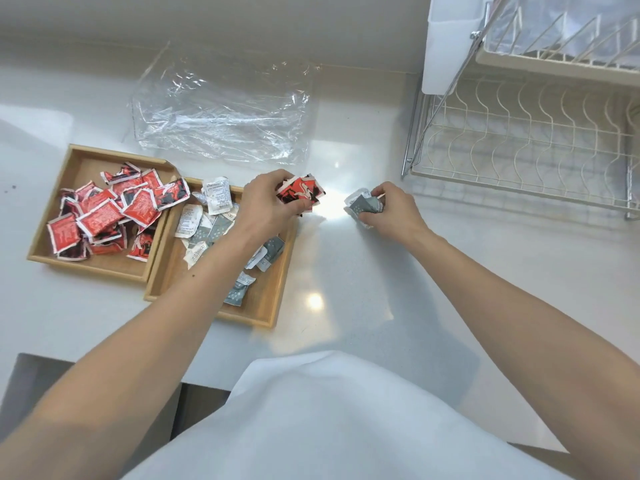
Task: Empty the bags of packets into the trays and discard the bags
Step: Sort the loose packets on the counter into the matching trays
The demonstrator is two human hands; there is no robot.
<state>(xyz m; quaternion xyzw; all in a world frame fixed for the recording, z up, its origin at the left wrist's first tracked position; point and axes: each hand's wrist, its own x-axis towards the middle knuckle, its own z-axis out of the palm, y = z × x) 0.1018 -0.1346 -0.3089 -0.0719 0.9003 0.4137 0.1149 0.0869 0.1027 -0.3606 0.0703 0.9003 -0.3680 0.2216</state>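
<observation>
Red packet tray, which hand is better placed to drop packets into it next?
Left, probably. The left hand grips the red packets and is nearer the red packet tray; the right hand holds grey packets farther off over the counter.

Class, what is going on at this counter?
A person is handling packets on a white counter. The left hand grips a bunch of red packets near the far corner of the right tray; the right hand grips grey packets over the counter. The left tray holds red ones, the right tray grey and white. A crumpled clear bag lies behind them.
</observation>
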